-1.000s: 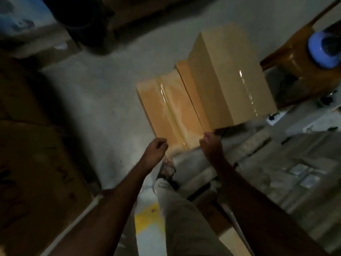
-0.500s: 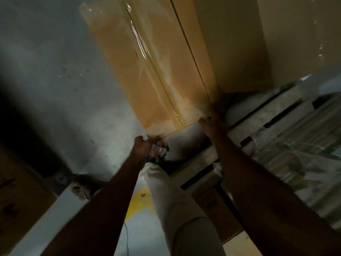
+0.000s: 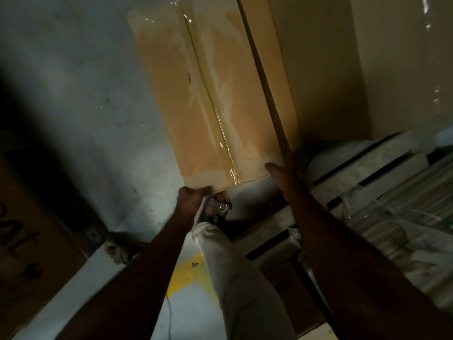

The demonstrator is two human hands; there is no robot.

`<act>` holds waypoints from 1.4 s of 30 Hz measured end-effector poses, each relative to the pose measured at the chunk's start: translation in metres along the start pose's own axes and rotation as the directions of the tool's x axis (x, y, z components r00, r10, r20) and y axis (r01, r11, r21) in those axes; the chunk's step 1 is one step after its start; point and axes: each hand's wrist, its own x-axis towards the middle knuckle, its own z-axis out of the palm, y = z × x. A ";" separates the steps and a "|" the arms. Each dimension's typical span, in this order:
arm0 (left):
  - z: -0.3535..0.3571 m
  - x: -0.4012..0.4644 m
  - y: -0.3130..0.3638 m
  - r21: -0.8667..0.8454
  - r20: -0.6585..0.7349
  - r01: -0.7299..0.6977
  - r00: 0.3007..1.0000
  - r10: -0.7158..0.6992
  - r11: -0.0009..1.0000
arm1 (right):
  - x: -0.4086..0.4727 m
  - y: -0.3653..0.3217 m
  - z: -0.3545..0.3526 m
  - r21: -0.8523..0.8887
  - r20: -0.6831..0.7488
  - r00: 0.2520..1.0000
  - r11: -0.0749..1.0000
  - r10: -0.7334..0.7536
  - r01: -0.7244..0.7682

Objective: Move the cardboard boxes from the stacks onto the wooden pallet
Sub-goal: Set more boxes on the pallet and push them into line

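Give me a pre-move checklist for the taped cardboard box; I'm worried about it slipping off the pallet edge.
1. Left hand grips the near corner of the tan taped cardboard box: ok.
2. Right hand holds the opposite near corner: ok, though its fingers are hidden.
3. Box fully resting on the grey wooden pallet: cannot tell.
4. Box sits flush beside the taller plain cardboard box: ok.
5. Sandalled foot clear of the box edge: not ok, directly below.

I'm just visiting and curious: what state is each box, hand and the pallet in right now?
Taped box: sealed, held at its near end.
Taller box: closed, beside it on the pallet.
Left hand: gripping the near-left corner.
Right hand: on the near-right corner.
Wooden pallet: partly loaded.
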 end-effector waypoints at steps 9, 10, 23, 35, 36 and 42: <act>-0.108 -0.169 0.124 0.047 -0.239 -0.284 0.928 0.287 0.958 | -0.137 -0.126 -0.025 0.228 -0.033 0.998 0.972 -0.053 0.059; -0.117 -0.177 0.133 0.019 -0.242 -0.299 0.924 0.295 0.954 | -0.150 -0.141 -0.032 0.245 -0.043 0.997 0.967 -0.064 0.072; -0.200 -0.350 0.126 -0.287 -0.168 -0.281 0.956 0.241 0.916 | -0.309 -0.200 -0.051 0.299 0.135 0.989 0.954 -0.060 0.018; -0.342 -0.464 0.081 -0.440 -0.236 -0.551 0.833 0.500 0.709 | -0.487 -0.274 -0.026 0.311 0.025 0.966 0.921 -0.256 0.236; -0.358 -0.473 0.075 -0.469 -0.251 -0.576 0.814 0.524 0.670 | -0.520 -0.284 -0.026 0.314 -0.018 0.953 0.904 -0.301 0.291; -0.452 -0.550 0.058 -0.497 -0.446 -0.767 0.626 0.640 0.405 | -0.695 -0.338 -0.021 0.316 -0.332 0.803 0.743 -0.495 0.589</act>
